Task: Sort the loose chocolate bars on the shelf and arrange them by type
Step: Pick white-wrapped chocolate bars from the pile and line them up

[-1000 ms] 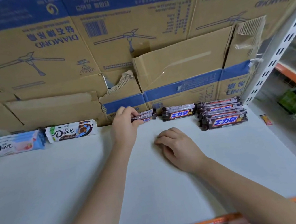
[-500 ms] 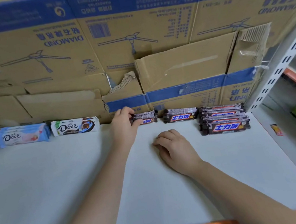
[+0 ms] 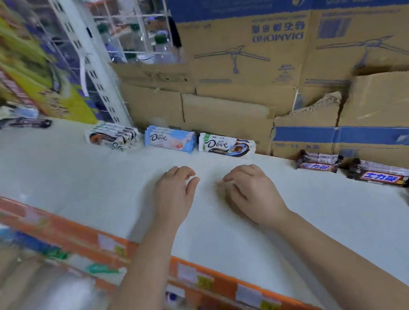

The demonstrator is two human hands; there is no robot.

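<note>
The shelf [image 3: 339, 214] holds Dove bars [image 3: 169, 139] and dark bars [image 3: 383, 177] against boxes [image 3: 251, 68].

White shelf [image 3: 91, 187], orange lip [image 3: 217, 284]. Along the back, left to right: black-white bars [image 3: 113, 137], blue Dove [image 3: 169, 139], white Dove [image 3: 225, 145]. Then dark bars [image 3: 381, 176] in stacks.

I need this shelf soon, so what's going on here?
A person is sorting chocolate bars on the white shelf. The left hand and right hand rest on it, holding nothing. Along the back sit black-and-white bars, blue Dove bars, a white Dove bar and dark bars grouped at the right.
</note>
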